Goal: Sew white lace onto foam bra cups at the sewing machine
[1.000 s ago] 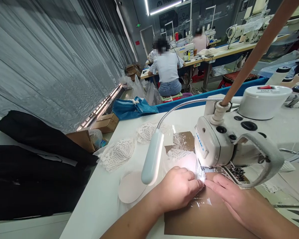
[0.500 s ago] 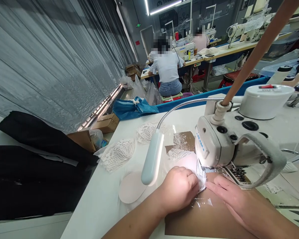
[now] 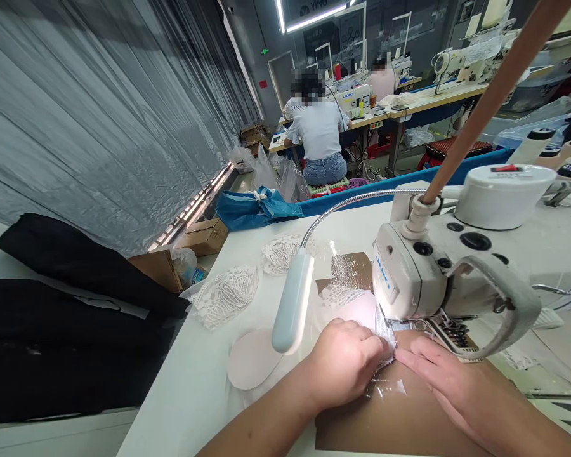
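A pale pink bra cup with white lace (image 3: 358, 308) lies under the head of a white sewing machine (image 3: 404, 273). My left hand (image 3: 345, 358) is closed, its fingers curled over the cup's near lace edge and pinching it. Flat on the brown board (image 3: 385, 419) lies my right hand (image 3: 440, 371), its fingers stretched out and the tips at the right side of the lace. The machine head hides the needle, and my left fingertips are partly covered.
A lit lamp (image 3: 292, 304) on a bendable neck hangs left of the machine. Lace cups (image 3: 228, 295) and a beige round pad (image 3: 253, 358) lie on the white table (image 3: 171, 393). Black cloth (image 3: 66, 343) is at the left. A person (image 3: 321, 130) sits at another machine beyond.
My left fingers have shifted slightly right along the lace edge. The right hand stays nearly in place, and the cup has hardly moved.
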The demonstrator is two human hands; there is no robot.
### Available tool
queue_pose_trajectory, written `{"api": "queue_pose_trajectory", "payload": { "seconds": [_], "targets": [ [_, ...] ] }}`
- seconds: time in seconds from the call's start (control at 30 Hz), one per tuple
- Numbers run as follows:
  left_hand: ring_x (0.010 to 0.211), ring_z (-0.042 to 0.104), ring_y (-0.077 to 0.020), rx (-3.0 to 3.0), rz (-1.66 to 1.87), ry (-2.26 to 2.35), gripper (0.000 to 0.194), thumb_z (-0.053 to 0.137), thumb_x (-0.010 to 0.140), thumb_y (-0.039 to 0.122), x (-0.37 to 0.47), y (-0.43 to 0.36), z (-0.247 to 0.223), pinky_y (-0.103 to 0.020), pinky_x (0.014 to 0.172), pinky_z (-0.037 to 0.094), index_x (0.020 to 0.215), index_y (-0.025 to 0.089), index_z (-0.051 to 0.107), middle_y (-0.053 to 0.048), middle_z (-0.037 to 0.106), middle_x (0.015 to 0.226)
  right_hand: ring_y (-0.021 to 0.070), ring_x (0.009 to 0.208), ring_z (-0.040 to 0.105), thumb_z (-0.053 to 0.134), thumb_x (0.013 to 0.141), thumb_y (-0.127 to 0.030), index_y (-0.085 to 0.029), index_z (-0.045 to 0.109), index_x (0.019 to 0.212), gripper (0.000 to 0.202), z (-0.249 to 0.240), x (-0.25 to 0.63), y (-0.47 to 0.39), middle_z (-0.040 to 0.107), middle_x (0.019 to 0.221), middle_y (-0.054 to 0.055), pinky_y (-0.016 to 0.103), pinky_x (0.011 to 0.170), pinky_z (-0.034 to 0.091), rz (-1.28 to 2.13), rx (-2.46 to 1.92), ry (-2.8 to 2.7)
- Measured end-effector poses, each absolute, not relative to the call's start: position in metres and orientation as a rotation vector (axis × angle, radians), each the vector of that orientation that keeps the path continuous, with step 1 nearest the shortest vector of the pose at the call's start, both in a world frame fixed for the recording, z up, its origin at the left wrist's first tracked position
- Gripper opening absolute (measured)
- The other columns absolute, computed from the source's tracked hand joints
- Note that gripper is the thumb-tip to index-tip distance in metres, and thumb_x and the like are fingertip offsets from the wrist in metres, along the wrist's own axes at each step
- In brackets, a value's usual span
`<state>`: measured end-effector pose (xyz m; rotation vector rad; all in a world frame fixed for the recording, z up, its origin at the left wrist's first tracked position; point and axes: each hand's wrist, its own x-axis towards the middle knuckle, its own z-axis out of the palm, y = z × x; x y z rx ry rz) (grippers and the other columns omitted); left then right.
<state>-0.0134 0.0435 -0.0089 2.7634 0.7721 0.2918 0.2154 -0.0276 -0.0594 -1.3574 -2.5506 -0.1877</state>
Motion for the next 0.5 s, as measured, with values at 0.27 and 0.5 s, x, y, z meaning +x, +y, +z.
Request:
{"api": "queue_pose_trajectory", "payload": {
  "seconds": [0.27,0.5],
  "targets": [
    [0.066,0.051,-0.0161,2.825,0.265,0.709,0.02,0.049,0.094,0.025,-0.0166,0.0443,-0.0098,-0.03,0.063,0.032,0.097,0.024,0.069,0.001,0.062,0.072,0.0237,0.096,0.071,0.036,0.084,-0.007,-0.032,0.049,0.139,0.062,-0.0656,0.2161,-0.0272,0.067,0.121,0.013,0.037,0.074,0.06,-0.212,-1.387,-2.501],
    [0.077,0.053,-0.0169,2.92,0.222,0.693,0.024,0.046,0.099,0.031,-0.0162,0.0439,-0.0055,-0.031,0.062,0.031,0.096,0.022,0.068,0.0,0.065,0.089,0.0267,0.096,0.069,0.037,0.091,-0.017,-0.029,0.061,0.125,0.043,-0.0585,0.213,-0.0263,0.071,0.11,0.01,0.042,0.075,0.059,-0.159,-1.481,-2.428]
  ]
}}
